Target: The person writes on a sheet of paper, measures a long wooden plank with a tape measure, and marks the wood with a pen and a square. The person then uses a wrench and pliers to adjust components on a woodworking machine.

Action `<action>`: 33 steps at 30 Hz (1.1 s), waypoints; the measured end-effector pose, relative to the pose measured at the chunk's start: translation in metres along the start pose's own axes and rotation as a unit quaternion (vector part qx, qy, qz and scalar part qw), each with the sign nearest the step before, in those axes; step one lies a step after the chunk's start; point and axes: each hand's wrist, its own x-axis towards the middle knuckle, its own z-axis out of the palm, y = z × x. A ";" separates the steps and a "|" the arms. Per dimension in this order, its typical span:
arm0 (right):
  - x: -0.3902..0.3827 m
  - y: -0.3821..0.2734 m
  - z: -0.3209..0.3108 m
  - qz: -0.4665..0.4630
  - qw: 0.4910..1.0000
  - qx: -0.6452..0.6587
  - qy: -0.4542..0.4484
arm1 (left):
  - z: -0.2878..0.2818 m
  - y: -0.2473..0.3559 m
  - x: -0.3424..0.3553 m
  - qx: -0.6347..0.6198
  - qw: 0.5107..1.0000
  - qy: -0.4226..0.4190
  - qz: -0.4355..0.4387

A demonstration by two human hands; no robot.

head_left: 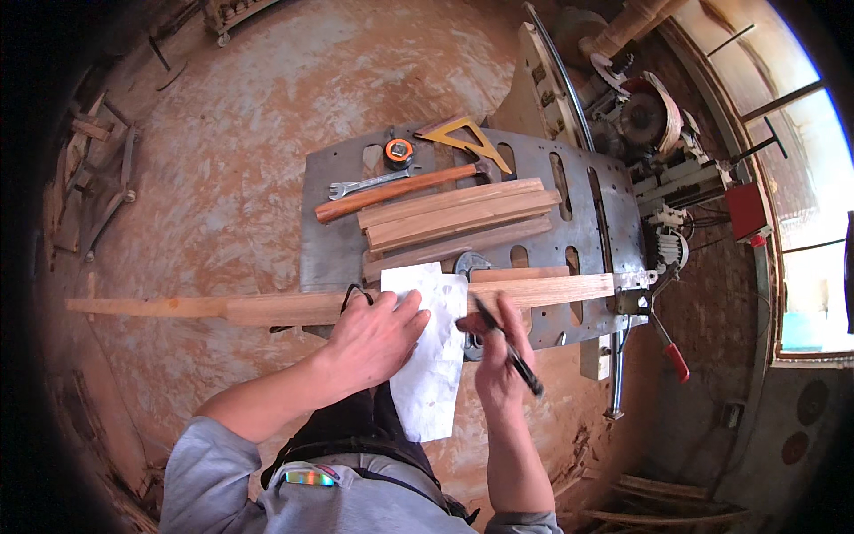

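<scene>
At a wooden plank (285, 310), left hand (372, 335) holding illegible paper (429, 387), right hand (498, 369) gripping pen (525, 370)

There was one metal desk (331, 165), one orange-and-black tape measure (398, 152), one yellow set square (490, 149), one wrench (369, 183), one hammer (400, 193), at least three short wooden strips (463, 218), at least one long board (551, 290), at least one white sheet (427, 374), one black pen (521, 365) and one red-handled lever (677, 363)
</scene>
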 end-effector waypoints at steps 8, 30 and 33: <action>0.032 0.037 0.012 0.029 0.997 -0.061 -0.028 | -0.013 -0.016 0.019 -0.095 0.995 -0.002 -0.005; 0.038 0.030 0.009 -0.054 0.992 -0.105 -0.033 | -0.018 -0.025 0.031 -0.106 0.994 -0.030 0.010; 0.036 0.034 0.009 -0.044 0.991 -0.121 -0.029 | -0.017 -0.024 0.030 -0.108 0.993 -0.040 0.002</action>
